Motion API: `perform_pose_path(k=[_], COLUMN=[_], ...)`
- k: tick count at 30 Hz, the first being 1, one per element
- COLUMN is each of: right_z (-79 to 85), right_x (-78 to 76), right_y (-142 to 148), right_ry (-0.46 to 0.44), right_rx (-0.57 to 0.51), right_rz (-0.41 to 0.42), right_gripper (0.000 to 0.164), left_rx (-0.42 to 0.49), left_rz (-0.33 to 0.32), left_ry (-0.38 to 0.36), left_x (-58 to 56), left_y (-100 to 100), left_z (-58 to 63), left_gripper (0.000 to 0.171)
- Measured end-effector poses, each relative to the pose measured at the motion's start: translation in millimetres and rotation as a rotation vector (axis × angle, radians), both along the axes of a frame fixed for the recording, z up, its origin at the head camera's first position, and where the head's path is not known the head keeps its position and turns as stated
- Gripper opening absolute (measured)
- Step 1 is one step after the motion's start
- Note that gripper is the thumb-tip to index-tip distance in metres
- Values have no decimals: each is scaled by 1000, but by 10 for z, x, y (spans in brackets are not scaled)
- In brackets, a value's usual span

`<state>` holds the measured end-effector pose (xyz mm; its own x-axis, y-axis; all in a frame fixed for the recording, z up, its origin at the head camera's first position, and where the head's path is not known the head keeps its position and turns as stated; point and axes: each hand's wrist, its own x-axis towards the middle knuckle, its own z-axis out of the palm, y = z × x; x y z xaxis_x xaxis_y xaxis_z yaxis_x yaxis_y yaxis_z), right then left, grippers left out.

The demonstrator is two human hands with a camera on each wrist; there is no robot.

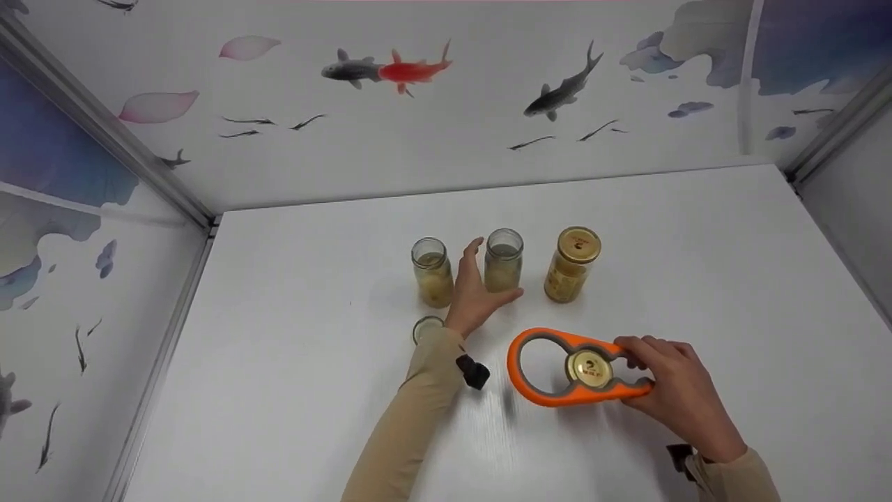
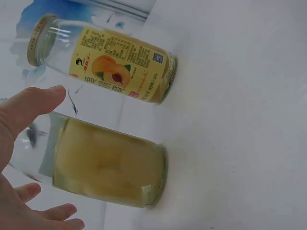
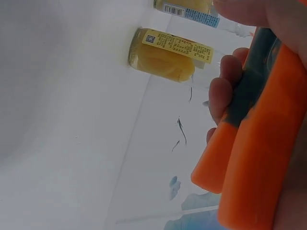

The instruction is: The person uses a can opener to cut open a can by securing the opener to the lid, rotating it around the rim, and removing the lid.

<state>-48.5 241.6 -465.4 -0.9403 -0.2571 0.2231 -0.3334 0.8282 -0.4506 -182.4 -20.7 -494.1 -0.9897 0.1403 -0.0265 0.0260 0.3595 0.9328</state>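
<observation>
My left hand spreads its thumb and fingers around an open glass jar of pale fruit in liquid. In the left wrist view there is space between the thumb and this jar. My right hand grips an orange and grey jar opener by its handle ends, above the table. A gold lid sits in the opener's smaller ring. To the left stands another lidless jar; to the right, a labelled jar keeps its gold lid on.
A loose round lid lies on the white table in front of the left jar, partly covered by my left sleeve. White panels with painted fish close off the back and left sides.
</observation>
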Motion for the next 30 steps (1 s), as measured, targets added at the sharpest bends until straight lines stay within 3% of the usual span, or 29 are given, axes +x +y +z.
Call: perform_pose_path(k=[4,15,20,24,28,30], right_z=[-12,-20,-19,-4,13,20], right_x=[-17,-66,-108,-145,-178,-191], right_y=[6,-46,-93,-152,-219,-249], right_ry=[39,23,21,10,9,12], right_rx=[-4,-14,-13,-12,-5,-1], right_rz=[9,7,9,11,26,32], right_gripper=[65,64,63,62,61,61], left_rx=[15,-3,140,286,339,389], left_rz=[-15,15,-24,-104,-188,-205], left_ry=[10,-90,-116,-52,-14,-30], left_x=[135,368,497,585,656,686], left_y=[-54,-117,-101,-88,-71,-46], left_z=[37,9,2,-24,-34,-20], left_gripper=[99,81,71,52,38,35])
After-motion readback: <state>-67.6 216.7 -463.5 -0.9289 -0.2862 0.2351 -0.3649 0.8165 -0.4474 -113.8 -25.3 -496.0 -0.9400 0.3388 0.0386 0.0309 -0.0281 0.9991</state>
